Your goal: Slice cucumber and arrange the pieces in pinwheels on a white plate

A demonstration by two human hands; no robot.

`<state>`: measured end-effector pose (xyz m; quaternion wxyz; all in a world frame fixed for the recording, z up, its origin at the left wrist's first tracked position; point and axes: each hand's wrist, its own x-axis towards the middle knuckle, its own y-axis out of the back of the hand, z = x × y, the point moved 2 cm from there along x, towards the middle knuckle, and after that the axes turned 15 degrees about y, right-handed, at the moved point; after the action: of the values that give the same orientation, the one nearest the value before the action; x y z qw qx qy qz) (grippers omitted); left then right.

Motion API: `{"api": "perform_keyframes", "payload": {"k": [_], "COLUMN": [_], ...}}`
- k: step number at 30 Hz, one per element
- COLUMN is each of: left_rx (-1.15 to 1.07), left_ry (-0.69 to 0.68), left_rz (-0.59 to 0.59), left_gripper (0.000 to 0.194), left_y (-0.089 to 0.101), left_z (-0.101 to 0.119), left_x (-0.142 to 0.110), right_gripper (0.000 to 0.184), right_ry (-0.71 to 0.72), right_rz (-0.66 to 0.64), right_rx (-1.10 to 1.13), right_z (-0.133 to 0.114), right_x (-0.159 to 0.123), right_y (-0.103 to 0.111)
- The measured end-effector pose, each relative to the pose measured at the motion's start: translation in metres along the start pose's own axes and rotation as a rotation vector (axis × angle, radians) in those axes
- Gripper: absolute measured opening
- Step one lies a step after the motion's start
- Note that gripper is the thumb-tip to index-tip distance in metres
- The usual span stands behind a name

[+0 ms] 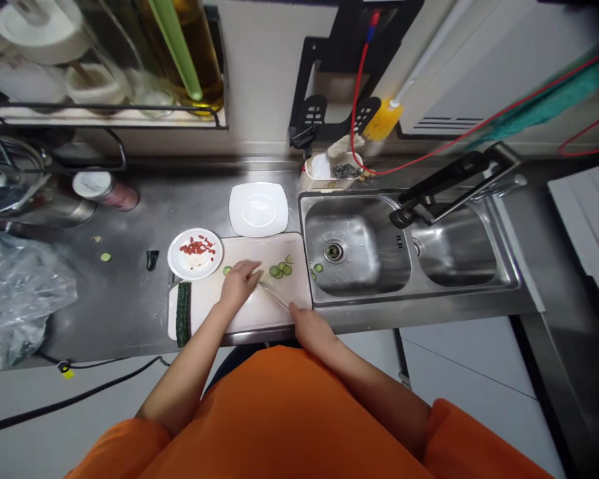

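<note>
My right hand [313, 327] is wrapped round the handle of a kitchen knife [275, 297], whose blade points up and left across the white cutting board [244, 318]. My left hand [239, 285] is over the board beside the blade tip, fingers stretched out and apart, slightly blurred. A green cucumber piece [227, 271] peeks out at its left edge; how much more lies under the hand is hidden. Right of the blade, several cucumber slices [280, 269] lie on the board. A long dark green cucumber [183, 315] rests along the board's left side.
A plate with red bits [195, 266] overlaps the board's upper left corner. Behind the board is a white square plate [258, 209]. A double sink [359, 283] adjoins on the right, with slices [318, 267] inside. A plastic bag [20, 299] and a cucumber end [152, 259] lie left.
</note>
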<state>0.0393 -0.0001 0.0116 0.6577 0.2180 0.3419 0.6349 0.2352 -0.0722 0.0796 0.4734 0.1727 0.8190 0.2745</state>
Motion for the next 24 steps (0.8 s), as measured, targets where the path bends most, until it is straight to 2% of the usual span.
{"api": "perform_keyframes", "payload": {"k": [4, 8, 15, 20, 24], "left_rx": [0.054, 0.108, 0.09, -0.003, -0.047], "left_ry": [-0.028, -0.009, 0.016, 0.157, 0.262], "left_rz": [-0.213, -0.303, -0.292, -0.323, -0.253], "left_gripper": [0.024, 0.021, 0.009, 0.004, 0.012], "left_y": [-0.017, -0.023, -0.022, -0.017, -0.002], "left_z": [0.013, 0.019, 0.028, 0.027, 0.014], "left_x": [0.024, 0.034, 0.032, 0.026, 0.018], "right_gripper": [0.035, 0.034, 0.038, 0.036, 0.037], "right_ry": [0.001, -0.005, 0.014, 0.011, 0.008], "right_rz": [0.021, 0.024, 0.039, 0.029, 0.007], "right_rx": [-0.019, -0.011, 0.006, -0.001, 0.015], "right_z": [-0.001, 0.0, 0.001, 0.001, 0.003], "right_x": [-0.001, -0.001, 0.0, -0.001, -0.001], "right_y": [0.0, -0.002, -0.004, -0.001, 0.001]}}
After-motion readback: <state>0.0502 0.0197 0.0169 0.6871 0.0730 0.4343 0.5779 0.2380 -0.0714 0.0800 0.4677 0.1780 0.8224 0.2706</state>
